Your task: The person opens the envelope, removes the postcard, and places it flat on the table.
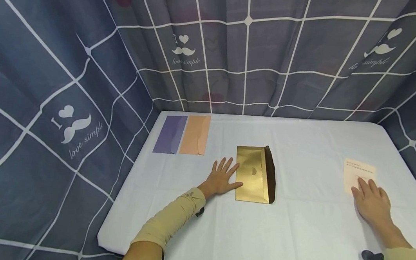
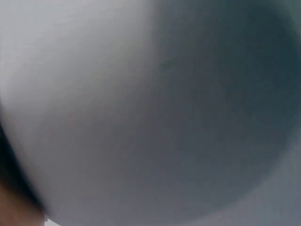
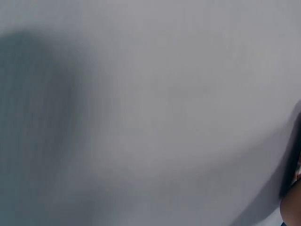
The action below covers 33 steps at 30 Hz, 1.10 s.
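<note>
A gold envelope lies near the middle of the white table, its dark-lined flap folded out to the right. My left hand is spread flat at the envelope's left edge, thumb and fingertips on or right at that edge. Over on the right, a cream sheet of paper with lines of print rests on the cloth. The fingers of my right hand lie extended over the lower right part of this sheet and hide some of it. Both wrist views show mostly blurred white cloth and shadow.
A purple envelope and a peach envelope lie side by side at the table's back left. The white tablecloth covers the table. Dark checked curtains hang behind it and along both sides.
</note>
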Tool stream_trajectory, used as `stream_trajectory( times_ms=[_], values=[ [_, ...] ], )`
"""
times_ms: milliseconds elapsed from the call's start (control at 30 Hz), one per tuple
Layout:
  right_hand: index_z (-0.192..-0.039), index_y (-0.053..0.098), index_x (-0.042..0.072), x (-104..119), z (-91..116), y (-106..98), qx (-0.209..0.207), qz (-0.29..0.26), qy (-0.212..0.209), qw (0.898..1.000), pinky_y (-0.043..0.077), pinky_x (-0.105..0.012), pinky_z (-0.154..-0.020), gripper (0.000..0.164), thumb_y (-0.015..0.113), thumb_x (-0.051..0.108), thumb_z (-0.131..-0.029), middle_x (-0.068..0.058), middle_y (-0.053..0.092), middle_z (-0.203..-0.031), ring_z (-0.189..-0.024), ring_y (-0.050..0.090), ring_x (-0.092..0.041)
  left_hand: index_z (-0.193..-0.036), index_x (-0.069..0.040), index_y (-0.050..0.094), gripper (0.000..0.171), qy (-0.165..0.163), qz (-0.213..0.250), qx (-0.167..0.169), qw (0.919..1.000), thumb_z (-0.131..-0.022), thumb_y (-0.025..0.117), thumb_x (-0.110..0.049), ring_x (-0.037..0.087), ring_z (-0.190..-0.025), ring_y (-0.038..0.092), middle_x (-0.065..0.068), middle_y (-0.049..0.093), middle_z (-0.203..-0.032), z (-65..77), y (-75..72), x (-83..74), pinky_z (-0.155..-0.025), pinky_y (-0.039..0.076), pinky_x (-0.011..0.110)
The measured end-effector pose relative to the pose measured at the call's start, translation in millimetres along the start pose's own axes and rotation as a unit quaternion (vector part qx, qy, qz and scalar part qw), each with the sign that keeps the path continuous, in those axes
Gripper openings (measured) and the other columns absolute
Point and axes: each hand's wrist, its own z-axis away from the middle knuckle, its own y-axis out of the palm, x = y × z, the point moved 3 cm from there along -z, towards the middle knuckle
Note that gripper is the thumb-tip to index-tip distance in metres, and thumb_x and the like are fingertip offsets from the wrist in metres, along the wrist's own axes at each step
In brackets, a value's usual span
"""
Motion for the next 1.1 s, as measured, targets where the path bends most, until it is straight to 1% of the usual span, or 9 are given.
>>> stream_trajectory(
  times_ms=[167,367,533,600,767,933,1000,1100],
  values=[
    [-0.147,0.014,-0.011,-8.8,6.0,-4.3,0.014,0.001,-0.031,0.999,-0.008,-0.057,-0.111,0.066,0.022,0.040,-0.106,-0.039,0.004,-0.149,-0.140,-0.007,-0.050,-0.158,-0.027,0.007,0.079,0.002,0.006,-0.006,1.0000,-0.095,0.029,-0.069,0.028,-0.147,-0.003,0.005,-0.002,-0.162,-0.1,-1.3,0.7,-0.115,0.004,0.054],
    [-0.147,0.012,-0.010,-17.2,10.1,-6.5,0.020,0.004,-0.057,0.998,-0.012,-0.053,-0.112,0.065,0.021,0.039,-0.107,-0.038,0.003,-0.149,-0.140,-0.009,-0.048,-0.158,-0.027,0.007,0.080,0.004,0.011,-0.010,0.9999,-0.094,0.030,-0.070,0.028,-0.147,-0.003,0.005,-0.002,-0.162,-1.3,0.5,0.8,-0.115,0.004,0.054],
    [-0.150,0.008,-0.006,-22.4,10.6,-8.0,0.019,0.009,-0.055,0.998,-0.009,-0.058,-0.110,0.065,0.021,0.040,-0.107,-0.037,0.002,-0.150,-0.139,-0.009,-0.050,-0.157,-0.028,0.007,0.080,0.004,0.013,-0.015,0.9998,-0.094,0.030,-0.070,0.028,-0.147,-0.004,0.004,-0.001,-0.162,-1.7,1.5,1.2,-0.115,0.002,0.053],
    [-0.150,0.008,-0.006,-23.9,10.9,-9.1,0.020,0.012,-0.053,0.998,-0.009,-0.059,-0.110,0.065,0.022,0.040,-0.107,-0.037,0.002,-0.151,-0.139,-0.009,-0.050,-0.157,-0.028,0.007,0.080,0.004,0.014,-0.017,0.9998,-0.094,0.031,-0.070,0.028,-0.147,-0.003,0.005,0.000,-0.162,-1.8,1.3,1.1,-0.115,0.002,0.053],
    [-0.149,0.007,-0.007,-26.4,11.6,-13.0,0.026,0.022,-0.039,0.999,-0.009,-0.059,-0.110,0.066,0.021,0.041,-0.106,-0.037,0.000,-0.150,-0.139,-0.009,-0.051,-0.157,-0.028,0.008,0.079,0.005,0.011,-0.018,0.9998,-0.094,0.031,-0.069,0.028,-0.147,-0.002,0.005,0.001,-0.162,-1.6,0.2,0.8,-0.115,0.003,0.053],
    [-0.149,0.007,-0.007,-27.3,10.7,-13.7,0.022,0.029,-0.033,0.999,-0.008,-0.058,-0.111,0.067,0.019,0.044,-0.106,-0.038,0.001,-0.149,-0.140,-0.007,-0.050,-0.157,-0.028,0.007,0.079,0.003,0.012,-0.018,0.9998,-0.094,0.031,-0.070,0.028,-0.147,-0.002,0.004,0.000,-0.162,-1.7,1.1,1.6,-0.115,0.003,0.053],
    [-0.149,0.006,-0.006,-27.5,10.1,-14.1,0.020,0.026,-0.036,0.999,-0.008,-0.058,-0.111,0.067,0.019,0.043,-0.106,-0.038,0.000,-0.150,-0.140,-0.007,-0.049,-0.157,-0.029,0.006,0.079,0.002,0.014,-0.017,0.9998,-0.094,0.031,-0.070,0.028,-0.147,-0.003,0.004,0.000,-0.162,-1.8,1.5,1.8,-0.115,0.002,0.053],
    [-0.151,0.006,-0.003,-24.7,10.5,-14.9,0.006,0.008,-0.040,0.999,-0.004,-0.063,-0.109,0.065,0.022,0.042,-0.106,-0.037,0.001,-0.151,-0.138,-0.004,-0.054,-0.157,-0.029,0.005,0.080,-0.001,0.012,-0.011,0.9999,-0.094,0.030,-0.070,0.027,-0.147,-0.005,0.004,-0.002,-0.162,-2.1,2.2,1.8,-0.115,0.001,0.052]
  ],
)
